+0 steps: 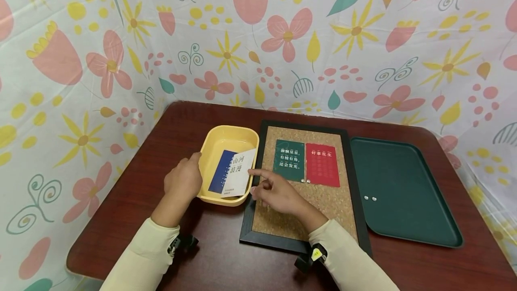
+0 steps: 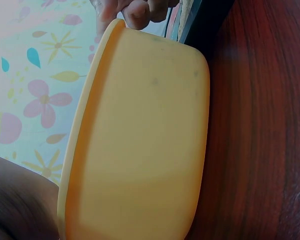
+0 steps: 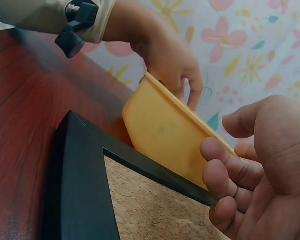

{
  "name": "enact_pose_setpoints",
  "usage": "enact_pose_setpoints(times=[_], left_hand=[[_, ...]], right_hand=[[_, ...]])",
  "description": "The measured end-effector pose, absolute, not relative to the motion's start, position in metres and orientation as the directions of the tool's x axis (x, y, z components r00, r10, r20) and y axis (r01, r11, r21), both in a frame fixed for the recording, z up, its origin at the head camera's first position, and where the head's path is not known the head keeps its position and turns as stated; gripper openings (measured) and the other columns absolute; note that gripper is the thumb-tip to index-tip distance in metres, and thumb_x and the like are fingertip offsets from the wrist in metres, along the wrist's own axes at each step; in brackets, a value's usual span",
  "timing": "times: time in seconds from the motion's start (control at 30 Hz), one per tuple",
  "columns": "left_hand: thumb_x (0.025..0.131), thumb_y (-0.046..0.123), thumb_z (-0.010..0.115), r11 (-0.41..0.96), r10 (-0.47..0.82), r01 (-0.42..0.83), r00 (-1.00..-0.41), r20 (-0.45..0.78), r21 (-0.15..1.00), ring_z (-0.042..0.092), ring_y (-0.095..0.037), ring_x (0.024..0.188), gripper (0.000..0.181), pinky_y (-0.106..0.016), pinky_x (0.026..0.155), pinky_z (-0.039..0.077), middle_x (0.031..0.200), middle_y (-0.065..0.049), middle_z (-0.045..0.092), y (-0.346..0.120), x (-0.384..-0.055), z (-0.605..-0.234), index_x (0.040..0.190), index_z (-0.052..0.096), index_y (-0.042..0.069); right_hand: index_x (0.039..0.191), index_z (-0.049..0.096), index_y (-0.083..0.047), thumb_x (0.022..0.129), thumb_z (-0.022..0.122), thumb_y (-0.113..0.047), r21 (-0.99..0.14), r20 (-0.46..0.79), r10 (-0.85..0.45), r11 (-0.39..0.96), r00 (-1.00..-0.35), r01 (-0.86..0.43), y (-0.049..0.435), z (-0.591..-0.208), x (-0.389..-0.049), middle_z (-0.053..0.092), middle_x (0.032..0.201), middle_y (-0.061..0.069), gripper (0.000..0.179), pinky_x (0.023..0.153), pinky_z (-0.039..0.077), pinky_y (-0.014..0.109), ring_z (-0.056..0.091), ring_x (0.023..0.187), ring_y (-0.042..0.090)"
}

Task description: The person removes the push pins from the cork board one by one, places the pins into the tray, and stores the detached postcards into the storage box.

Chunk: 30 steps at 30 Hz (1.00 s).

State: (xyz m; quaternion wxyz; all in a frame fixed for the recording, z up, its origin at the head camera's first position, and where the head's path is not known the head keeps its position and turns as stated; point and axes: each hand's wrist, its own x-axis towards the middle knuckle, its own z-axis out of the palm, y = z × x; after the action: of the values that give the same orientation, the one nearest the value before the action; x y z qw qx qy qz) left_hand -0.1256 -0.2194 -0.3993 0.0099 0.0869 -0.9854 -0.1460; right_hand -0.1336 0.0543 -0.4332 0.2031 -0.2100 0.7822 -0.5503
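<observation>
With our left hand (image 1: 183, 179), we grip the rounded yellow plastic basin (image 1: 214, 158) on the reddish-brown wooden table (image 1: 220, 246); inside, a white printed card (image 1: 242, 174) overlaps a blue card (image 1: 219, 174). Our right hand (image 1: 280, 192) extends its forefinger to the opposite rim, other fingers loosely bent.

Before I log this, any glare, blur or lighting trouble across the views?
Head: bright, large lettering on the white card legible, small highlights on the silver studs; left wrist: backdrop washed out, darker band under the yellow basin's rim; right wrist: pale haze over the far tabletop, no obvious motion blur on the right hand.
</observation>
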Motion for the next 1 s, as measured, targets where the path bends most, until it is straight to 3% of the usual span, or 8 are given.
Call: enact_pose_setpoints(times=[0.33, 1.0], left_hand=[[0.103, 0.005, 0.047, 0.941, -0.171, -0.164, -0.985, -0.002, 0.297, 0.067, -0.04, 0.084, 0.045, -0.057, 0.065, 0.054, 0.112, -0.021, 0.065, -0.2209, -0.1254, -0.4008, 0.147, 0.053, 0.014], [0.102, 0.006, 0.046, 0.935, -0.177, -0.177, -0.984, -0.03, 0.308, 0.066, -0.041, 0.085, 0.045, -0.057, 0.065, 0.052, 0.109, -0.02, 0.064, -0.2194, -0.127, -0.4009, 0.147, 0.049, 0.013]], right_hand=[[0.156, 0.044, -0.02, 0.1, 0.066, -0.022, -0.926, -0.123, -0.579, 0.36, -0.806, -0.118, 0.0508, -0.433, -0.1305, 0.072, 0.086, 0.006, 0.06, 0.057, 0.053, 0.038, 0.063, 0.064, 0.022], [0.153, 0.047, -0.015, 0.1, 0.066, -0.017, -0.929, -0.063, -0.522, 0.343, -0.851, -0.141, 0.06, -0.4352, -0.1278, 0.063, 0.073, 0.011, 0.056, 0.055, 0.052, 0.037, 0.061, 0.062, 0.025]])
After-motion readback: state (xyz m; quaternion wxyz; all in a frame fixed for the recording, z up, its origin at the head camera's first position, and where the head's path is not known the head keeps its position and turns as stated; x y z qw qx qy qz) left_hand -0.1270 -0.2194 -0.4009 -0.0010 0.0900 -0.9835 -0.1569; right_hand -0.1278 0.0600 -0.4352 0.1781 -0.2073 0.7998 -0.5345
